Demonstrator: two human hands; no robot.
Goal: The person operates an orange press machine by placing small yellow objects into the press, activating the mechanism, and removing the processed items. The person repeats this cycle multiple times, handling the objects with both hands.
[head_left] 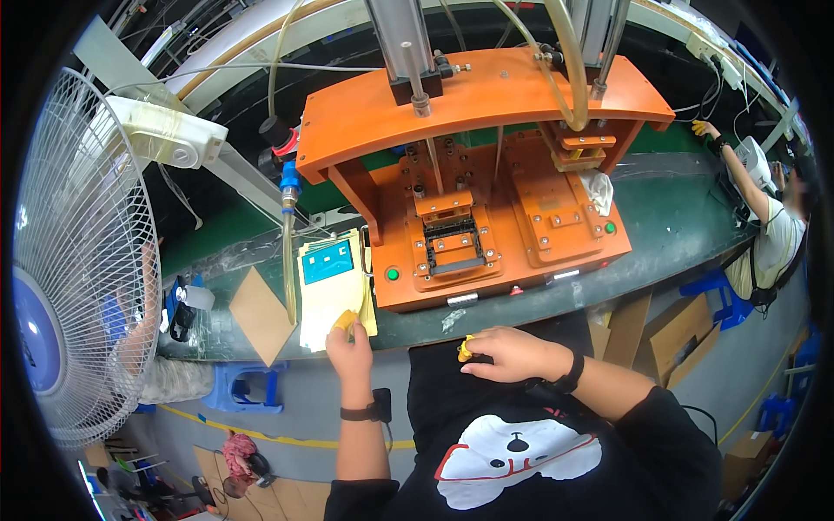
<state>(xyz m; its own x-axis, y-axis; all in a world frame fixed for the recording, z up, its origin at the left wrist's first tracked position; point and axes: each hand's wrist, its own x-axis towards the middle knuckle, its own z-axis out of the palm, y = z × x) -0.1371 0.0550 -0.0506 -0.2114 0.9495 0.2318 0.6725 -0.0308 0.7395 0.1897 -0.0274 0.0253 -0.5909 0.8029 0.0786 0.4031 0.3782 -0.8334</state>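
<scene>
My left hand [349,349] is at the near edge of a stack of pale yellow sheets [323,300], its yellow-covered fingertips drawn together. Whatever may be between them is hidden. In front of the bench my right hand [508,356] is curled, thumb and yellow-covered fingers pressed together. A tiny dark spot shows at its fingertips, too small to name. Beyond the hands stands an orange two-station press [413,295]. A black rectangular frame [452,245] sits in its left fixture, apart from both hands. A blue card [327,261] rests on the sheets.
Green buttons [393,274] sit on the press front. A white cloth [598,191] hangs by its right station. Left are a brown board [263,315], an air hose [289,260] and a large fan [82,260]. Cardboard boxes [678,334] stand below right; a co-worker [773,234] is at far right.
</scene>
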